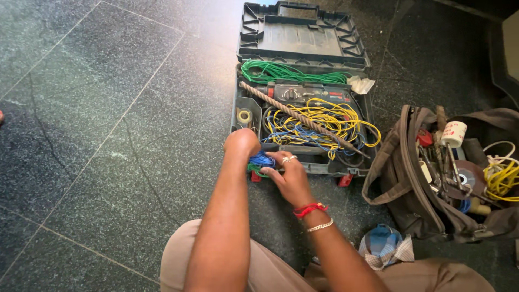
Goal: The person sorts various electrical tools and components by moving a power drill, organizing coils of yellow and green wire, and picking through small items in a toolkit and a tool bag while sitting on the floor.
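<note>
My left hand (241,143) is closed into a fist at the near left corner of an open dark green tool case (303,38) on the floor. My right hand (291,176), with rings, a red thread and a bracelet at the wrist, presses on a small bundle of blue and green wire (260,161) between the two hands. Both hands grip this bundle. Inside the case lie a coil of green wire (281,71), a hammer drill (303,93), a long spiral drill bit (294,114) and tangled yellow and blue wire (324,121).
A brown tool bag (411,200) stands open at the right, holding tools, a grinding disc, a white tape roll and yellow wire (503,181). A checked blue cloth (385,246) lies by my knee. Dark green stone floor tiles (97,135) stretch to the left.
</note>
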